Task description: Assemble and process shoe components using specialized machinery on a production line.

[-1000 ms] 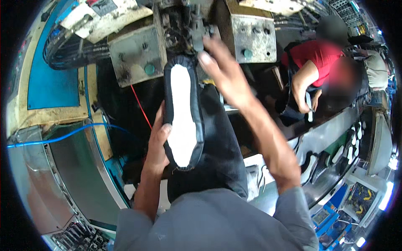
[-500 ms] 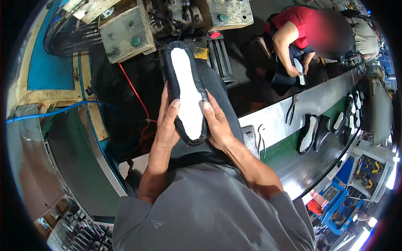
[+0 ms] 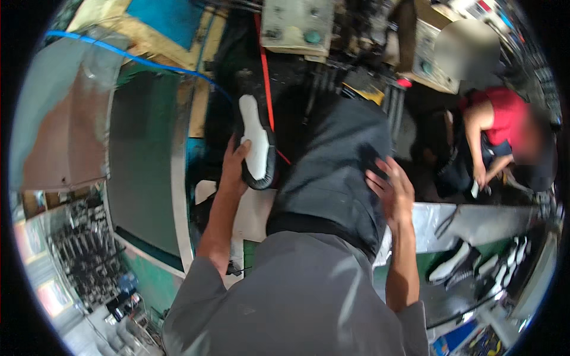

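A black shoe upper (image 3: 256, 145) with a white sole face turned up is held in my left hand (image 3: 235, 160), beside my left thigh. My thumb presses on the white face, and the fingers are mostly hidden behind the shoe's left side. My right hand (image 3: 394, 193) holds nothing; its fingers are apart, slightly blurred, over the right side of my dark trousers (image 3: 332, 160).
To my left is a dark green belt (image 3: 142, 160) with a metal edge. A conveyor (image 3: 409, 279) on my right carries several black-and-white shoe uppers (image 3: 454, 264); pliers (image 3: 446, 221) lie on its metal ledge. Machinery (image 3: 297, 24) stands ahead. A co-worker in red (image 3: 500, 115) sits ahead right.
My right hand has let go of the shoe upper and moved right. My left hand has carried the shoe left, off my lap. The whole view has swung left.
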Demonstrator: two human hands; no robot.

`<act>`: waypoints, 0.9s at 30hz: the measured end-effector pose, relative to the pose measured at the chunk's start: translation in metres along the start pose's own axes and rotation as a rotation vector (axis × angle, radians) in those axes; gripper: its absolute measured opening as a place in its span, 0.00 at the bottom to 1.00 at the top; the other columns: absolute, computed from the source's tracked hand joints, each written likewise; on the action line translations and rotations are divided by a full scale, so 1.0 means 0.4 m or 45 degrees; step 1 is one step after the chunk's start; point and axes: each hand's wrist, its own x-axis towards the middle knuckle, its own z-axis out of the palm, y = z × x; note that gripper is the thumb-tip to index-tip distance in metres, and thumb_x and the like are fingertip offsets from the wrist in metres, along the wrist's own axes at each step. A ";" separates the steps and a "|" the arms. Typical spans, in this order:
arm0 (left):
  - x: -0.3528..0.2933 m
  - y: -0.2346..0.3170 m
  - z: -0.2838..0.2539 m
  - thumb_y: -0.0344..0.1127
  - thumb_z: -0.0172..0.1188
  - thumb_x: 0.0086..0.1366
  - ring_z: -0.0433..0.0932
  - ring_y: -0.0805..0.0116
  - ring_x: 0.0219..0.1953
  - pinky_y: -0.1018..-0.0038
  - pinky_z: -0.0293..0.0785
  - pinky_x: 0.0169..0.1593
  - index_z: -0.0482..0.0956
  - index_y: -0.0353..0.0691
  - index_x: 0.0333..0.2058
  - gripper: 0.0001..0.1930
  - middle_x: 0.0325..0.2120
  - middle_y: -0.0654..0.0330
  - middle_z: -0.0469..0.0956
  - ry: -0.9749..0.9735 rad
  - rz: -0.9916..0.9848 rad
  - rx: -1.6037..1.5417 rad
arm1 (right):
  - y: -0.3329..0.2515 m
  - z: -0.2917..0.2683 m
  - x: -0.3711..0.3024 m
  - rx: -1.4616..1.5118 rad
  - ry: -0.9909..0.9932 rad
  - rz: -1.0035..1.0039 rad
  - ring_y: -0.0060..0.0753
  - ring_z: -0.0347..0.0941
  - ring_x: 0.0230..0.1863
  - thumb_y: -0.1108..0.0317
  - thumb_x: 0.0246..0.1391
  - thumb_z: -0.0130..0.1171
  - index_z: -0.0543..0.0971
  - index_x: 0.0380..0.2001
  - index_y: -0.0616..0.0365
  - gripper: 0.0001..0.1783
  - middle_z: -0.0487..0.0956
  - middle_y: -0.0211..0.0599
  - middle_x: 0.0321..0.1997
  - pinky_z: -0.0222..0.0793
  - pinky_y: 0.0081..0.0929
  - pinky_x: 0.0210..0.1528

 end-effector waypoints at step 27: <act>0.324 -0.078 0.147 0.47 0.63 0.80 0.80 0.52 0.64 0.56 0.78 0.68 0.69 0.31 0.73 0.33 0.63 0.49 0.80 -0.717 0.002 1.014 | 0.495 -1.218 -0.804 -0.848 1.853 0.634 0.53 0.74 0.75 0.49 0.54 0.79 0.68 0.77 0.66 0.54 0.75 0.63 0.75 0.72 0.44 0.74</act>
